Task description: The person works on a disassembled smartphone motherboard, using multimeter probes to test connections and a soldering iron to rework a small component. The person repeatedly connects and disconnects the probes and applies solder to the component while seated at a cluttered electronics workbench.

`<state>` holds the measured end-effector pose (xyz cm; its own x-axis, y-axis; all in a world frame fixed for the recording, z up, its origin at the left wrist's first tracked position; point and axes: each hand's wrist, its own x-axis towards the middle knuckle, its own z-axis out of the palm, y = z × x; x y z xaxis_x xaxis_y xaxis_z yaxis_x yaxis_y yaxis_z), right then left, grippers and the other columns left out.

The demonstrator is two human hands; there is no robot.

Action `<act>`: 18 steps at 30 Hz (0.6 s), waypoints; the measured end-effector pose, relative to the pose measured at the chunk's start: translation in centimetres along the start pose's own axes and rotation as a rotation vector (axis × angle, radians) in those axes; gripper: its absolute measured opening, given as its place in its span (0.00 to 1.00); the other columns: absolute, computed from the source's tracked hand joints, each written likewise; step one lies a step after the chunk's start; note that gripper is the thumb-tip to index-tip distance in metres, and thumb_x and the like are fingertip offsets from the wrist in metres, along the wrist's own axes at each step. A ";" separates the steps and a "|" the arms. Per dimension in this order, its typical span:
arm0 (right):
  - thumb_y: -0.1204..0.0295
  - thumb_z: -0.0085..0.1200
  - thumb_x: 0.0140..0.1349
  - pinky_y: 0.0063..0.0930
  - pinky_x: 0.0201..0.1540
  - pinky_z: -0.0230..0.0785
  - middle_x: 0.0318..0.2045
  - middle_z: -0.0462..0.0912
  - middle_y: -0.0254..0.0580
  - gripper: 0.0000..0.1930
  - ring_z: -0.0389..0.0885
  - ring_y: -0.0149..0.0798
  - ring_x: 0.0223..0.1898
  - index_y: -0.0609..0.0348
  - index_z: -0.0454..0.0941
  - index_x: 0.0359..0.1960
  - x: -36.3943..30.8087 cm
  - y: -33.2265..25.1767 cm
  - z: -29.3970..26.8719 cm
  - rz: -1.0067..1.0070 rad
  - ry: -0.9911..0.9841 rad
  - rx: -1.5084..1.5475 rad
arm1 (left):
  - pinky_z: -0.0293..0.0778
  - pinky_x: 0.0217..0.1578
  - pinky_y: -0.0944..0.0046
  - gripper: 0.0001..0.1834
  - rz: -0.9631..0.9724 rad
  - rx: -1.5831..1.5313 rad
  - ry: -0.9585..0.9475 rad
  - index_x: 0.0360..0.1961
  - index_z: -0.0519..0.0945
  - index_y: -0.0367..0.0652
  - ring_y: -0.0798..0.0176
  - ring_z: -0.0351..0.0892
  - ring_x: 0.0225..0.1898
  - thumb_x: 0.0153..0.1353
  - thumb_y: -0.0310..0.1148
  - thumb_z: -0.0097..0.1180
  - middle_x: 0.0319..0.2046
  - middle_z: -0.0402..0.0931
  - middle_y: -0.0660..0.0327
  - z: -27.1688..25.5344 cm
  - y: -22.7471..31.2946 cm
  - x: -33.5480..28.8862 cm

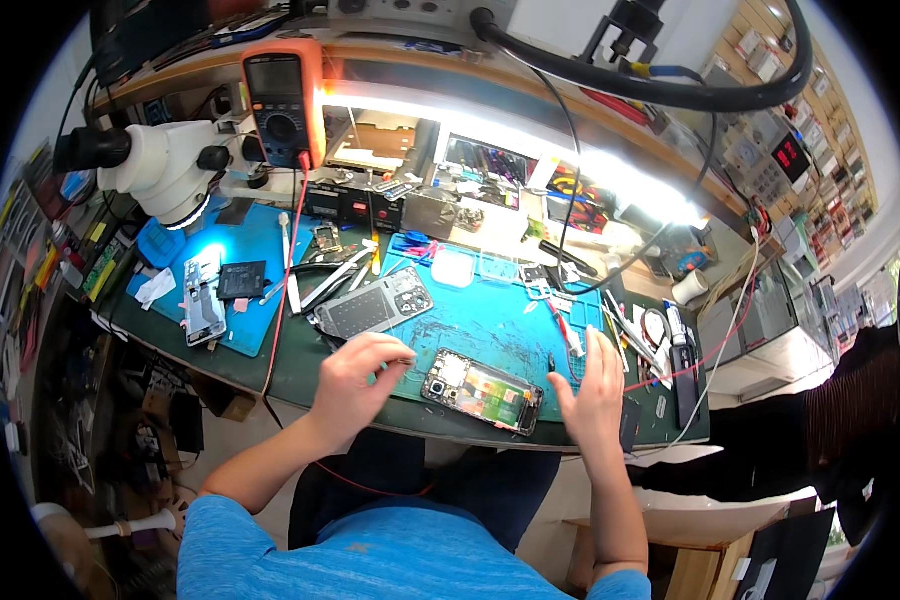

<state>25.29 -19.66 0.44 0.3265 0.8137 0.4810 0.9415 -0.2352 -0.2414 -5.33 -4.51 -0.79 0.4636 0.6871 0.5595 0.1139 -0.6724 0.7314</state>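
Note:
An opened smartphone point(483, 391) lies on the near edge of the blue mat, its circuit board and inner parts showing. Just left of it, my left hand point(360, 378) is closed, fingertips pinched together; anything between them is too small to make out. My right hand point(595, 390) is raised to the right of the phone, fingers stretched out and holding nothing. A small dark piece point(552, 362) is close to its thumb. Beyond my left hand lies a grey phone back panel point(375, 305) with a camera cutout. A red-and-white tool point(568, 330) rests past my right fingertips.
A microscope point(165, 170) stands at the left over a second phone frame point(205, 300) and a black battery point(242, 281). An orange multimeter point(285, 105) leans at the shelf, its red lead point(283, 290) crossing the bench. Another person's dark sleeve point(750, 430) shows at right.

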 end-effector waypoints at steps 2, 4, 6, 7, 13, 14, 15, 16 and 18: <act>0.63 0.77 0.59 0.52 0.72 0.65 0.71 0.75 0.55 0.41 0.74 0.59 0.71 0.61 0.75 0.73 -0.5 -2.3 -1.3 -0.233 -0.108 0.107 | 0.89 0.40 0.64 0.11 -0.031 -0.006 0.065 0.45 0.89 0.40 0.60 0.91 0.44 0.63 0.17 0.70 0.47 0.89 0.55 -1.6 -1.2 -0.9; 0.56 0.79 0.57 0.53 0.72 0.66 0.71 0.75 0.54 0.44 0.73 0.58 0.72 0.60 0.75 0.73 -1.4 -4.3 -1.5 -0.375 -0.264 0.182 | 0.89 0.42 0.63 0.12 -0.064 0.026 0.070 0.46 0.89 0.39 0.58 0.91 0.47 0.64 0.15 0.69 0.49 0.89 0.54 -2.6 -2.0 -2.4; 0.51 0.80 0.55 0.52 0.70 0.68 0.68 0.78 0.52 0.42 0.76 0.57 0.69 0.59 0.80 0.69 -1.9 -4.8 -0.2 -0.346 -0.319 0.163 | 0.89 0.45 0.60 0.13 -0.034 0.111 0.051 0.49 0.88 0.38 0.54 0.91 0.48 0.64 0.16 0.68 0.51 0.88 0.54 -3.4 -2.6 -3.7; 0.51 0.79 0.56 0.50 0.70 0.69 0.66 0.79 0.52 0.41 0.77 0.56 0.67 0.58 0.80 0.69 -1.8 -4.4 0.3 -0.384 -0.347 0.133 | 0.89 0.45 0.60 0.13 -0.009 0.116 0.046 0.49 0.88 0.38 0.54 0.91 0.48 0.65 0.16 0.67 0.51 0.87 0.54 -3.5 -2.5 -4.0; 0.57 0.79 0.54 0.45 0.63 0.76 0.57 0.83 0.51 0.38 0.81 0.54 0.57 0.61 0.83 0.65 -1.3 -3.1 -0.7 -0.207 -0.232 0.298 | 0.88 0.45 0.60 0.13 0.191 0.099 -0.086 0.50 0.87 0.39 0.53 0.90 0.48 0.65 0.17 0.68 0.53 0.85 0.56 -1.7 -1.5 -2.0; 0.57 0.79 0.53 0.46 0.61 0.76 0.57 0.84 0.52 0.37 0.82 0.54 0.56 0.62 0.83 0.64 -1.1 -2.4 -0.6 -0.103 -0.182 0.346 | 0.88 0.44 0.59 0.13 0.266 0.090 -0.102 0.50 0.86 0.39 0.53 0.90 0.45 0.65 0.19 0.67 0.51 0.84 0.56 -0.8 -1.7 -1.2; 0.57 0.78 0.54 0.46 0.59 0.76 0.55 0.83 0.52 0.37 0.82 0.54 0.55 0.62 0.83 0.64 -0.6 -2.0 -0.6 -0.052 -0.095 0.322 | 0.88 0.44 0.59 0.12 0.299 0.120 -0.140 0.50 0.86 0.39 0.53 0.90 0.45 0.65 0.20 0.66 0.51 0.84 0.56 0.4 -1.6 -0.4; 0.55 0.77 0.55 0.46 0.59 0.76 0.54 0.83 0.51 0.37 0.81 0.54 0.55 0.62 0.83 0.64 0.2 -1.1 -0.4 -0.020 -0.031 0.226 | 0.87 0.44 0.59 0.12 0.328 0.153 -0.178 0.49 0.86 0.39 0.54 0.90 0.46 0.64 0.21 0.65 0.50 0.84 0.56 1.5 -1.5 0.3; 0.52 0.76 0.57 0.48 0.59 0.74 0.53 0.82 0.50 0.37 0.80 0.54 0.54 0.61 0.83 0.64 1.2 1.4 0.4 0.066 0.070 0.023 | 0.87 0.45 0.58 0.12 0.366 0.221 -0.247 0.49 0.86 0.38 0.54 0.89 0.48 0.64 0.22 0.64 0.50 0.84 0.57 3.7 -1.4 1.3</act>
<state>27.00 -18.78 0.38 0.3932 0.7578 0.5208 0.9160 -0.2737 -0.2933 -1.59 -3.66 -2.55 0.6993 0.3267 0.6358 0.0755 -0.9183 0.3887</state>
